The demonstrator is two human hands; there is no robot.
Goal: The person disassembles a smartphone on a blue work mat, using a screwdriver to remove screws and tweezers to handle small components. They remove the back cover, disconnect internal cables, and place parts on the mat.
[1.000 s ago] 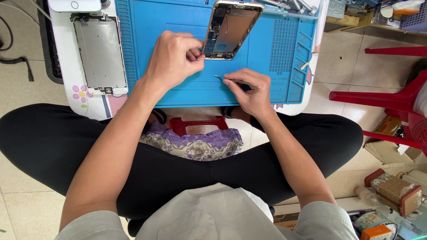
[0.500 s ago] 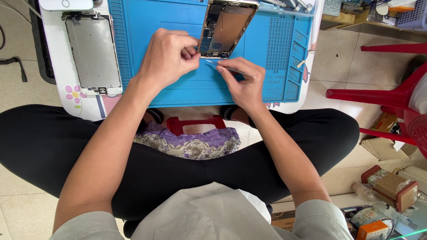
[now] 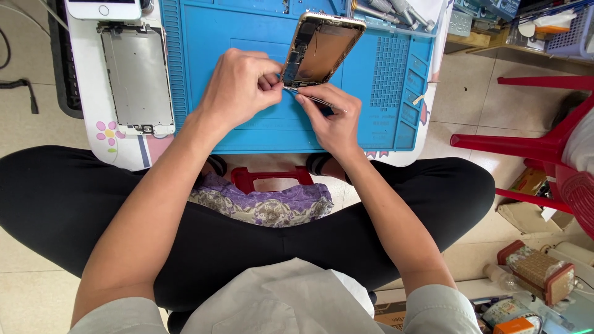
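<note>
I see the opened phone body [image 3: 322,49], gold-edged with its internals exposed, lying tilted on the upper middle of the blue work mat [image 3: 247,124], its lower corner at the fingertips of both hands. The left hand [image 3: 238,86] is curled, thumb and forefinger pressed together at the phone's lower left corner; I cannot tell whether they pinch the frame itself or a small part. The right hand [image 3: 331,117] is closed around thin metal tweezers [image 3: 312,98], pinching them between thumb and fingers, with the tip pointing left to the same corner and touching or nearly touching it. The mat covers most of a small white table [image 3: 117,154] with a flower sticker on its near left edge. To the left of the mat lies a detached screen assembly [image 3: 137,77], metal backing up, and above it the lower end of a white phone [image 3: 102,8]. Metal tools [image 3: 396,11] lie at the mat's top right. A red plastic chair [image 3: 532,145] stands well to the right on the floor
</note>
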